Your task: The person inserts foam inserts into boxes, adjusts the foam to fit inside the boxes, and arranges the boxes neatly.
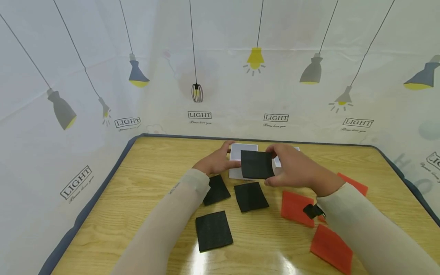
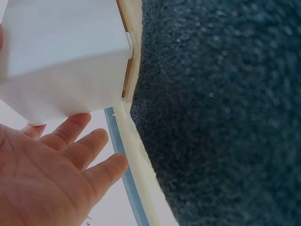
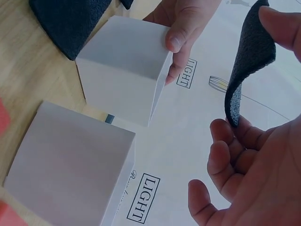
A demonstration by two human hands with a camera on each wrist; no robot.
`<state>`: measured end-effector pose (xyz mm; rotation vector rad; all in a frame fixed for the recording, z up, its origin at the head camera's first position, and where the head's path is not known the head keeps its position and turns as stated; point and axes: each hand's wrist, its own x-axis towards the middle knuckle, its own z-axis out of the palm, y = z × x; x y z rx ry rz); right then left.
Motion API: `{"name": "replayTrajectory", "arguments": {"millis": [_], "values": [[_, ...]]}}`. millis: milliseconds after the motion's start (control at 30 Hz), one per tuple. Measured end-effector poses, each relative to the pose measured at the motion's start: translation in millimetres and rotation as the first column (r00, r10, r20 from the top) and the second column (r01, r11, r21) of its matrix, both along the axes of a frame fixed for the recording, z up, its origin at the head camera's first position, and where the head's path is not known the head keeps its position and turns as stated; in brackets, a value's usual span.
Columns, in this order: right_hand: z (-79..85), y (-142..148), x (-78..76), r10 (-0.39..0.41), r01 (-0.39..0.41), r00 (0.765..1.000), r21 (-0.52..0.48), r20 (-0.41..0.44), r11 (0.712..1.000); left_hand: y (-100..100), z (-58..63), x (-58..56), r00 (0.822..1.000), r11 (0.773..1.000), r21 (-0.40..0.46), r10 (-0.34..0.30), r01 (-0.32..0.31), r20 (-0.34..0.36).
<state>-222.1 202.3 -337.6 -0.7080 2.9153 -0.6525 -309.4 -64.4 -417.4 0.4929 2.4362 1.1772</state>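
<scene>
My left hand holds a white box at the back of the table, thumb on one face and fingers along another. A thin black foam square is pinched between thumb and fingertips of my right hand, slightly bowed, in front of and above that box. In the right wrist view the foam shows edge-on, to the right of the box. A second white box stands beside the first; in the head view my right hand mostly hides it.
Three black squares lie on the wooden table: one by the left wrist, one central, one nearer. Several red squares lie at the right, partly under the right sleeve. A patterned white curtain rises behind the table.
</scene>
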Motion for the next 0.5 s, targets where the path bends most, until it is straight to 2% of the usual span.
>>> {"name": "replayTrajectory", "arguments": {"millis": [167, 500], "values": [[1.8, -2, -7.6, -0.03, 0.03, 0.999, 0.0, 0.025, 1.0, 0, -0.1, -0.4, 1.0, 1.0, -0.022, 0.004, -0.005, -0.005], [1.5, -5, -24.1, -0.027, 0.026, 0.999, 0.008, 0.04, 1.0, 2, -2.8, -1.9, 1.0, 1.0, 0.029, 0.004, -0.005, 0.019]]}}
